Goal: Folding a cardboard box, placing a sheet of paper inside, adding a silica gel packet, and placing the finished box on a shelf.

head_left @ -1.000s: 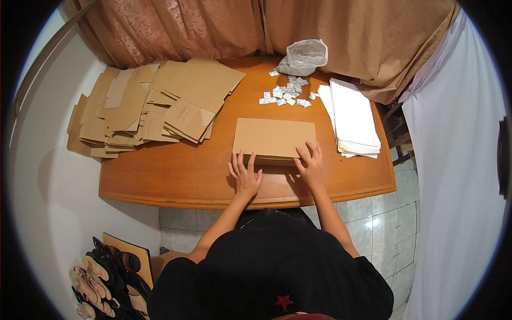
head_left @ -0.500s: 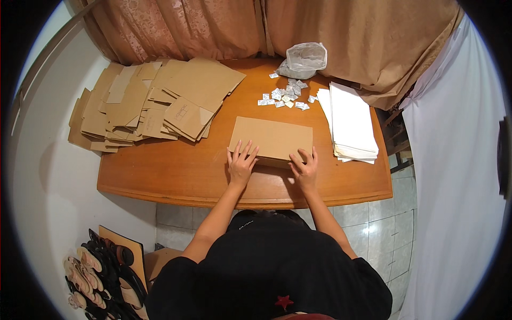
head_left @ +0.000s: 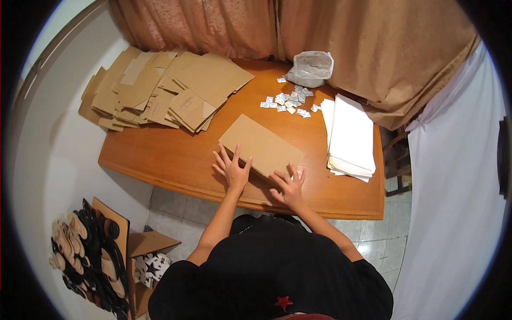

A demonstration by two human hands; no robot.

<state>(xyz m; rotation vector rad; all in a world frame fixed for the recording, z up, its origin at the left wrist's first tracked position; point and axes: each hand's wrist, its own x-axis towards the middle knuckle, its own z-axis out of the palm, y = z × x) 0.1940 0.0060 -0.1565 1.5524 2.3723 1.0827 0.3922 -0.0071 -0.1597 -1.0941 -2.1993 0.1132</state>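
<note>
A closed brown cardboard box lies flat on the wooden table in front of me, set at a slant with its right end nearer to me. My left hand is at the near long side, its fingers spread and the fingertips touching the edge. At the near right corner my right hand rests with fingers apart, some of them on the top. Neither hand is wrapped round the box. The near side of the box is partly hidden by my hands.
Flattened cardboard pieces are piled at the far left of the wooden table. Small white sachets lie scattered by a clear plastic bag at the back. White paper sheets are stacked at right. Shoes stand lower left.
The box has turned clockwise, its right end swinging toward me. Both hands have moved with it, the right one nearer to me and to the left. The whole view has tilted slightly.
</note>
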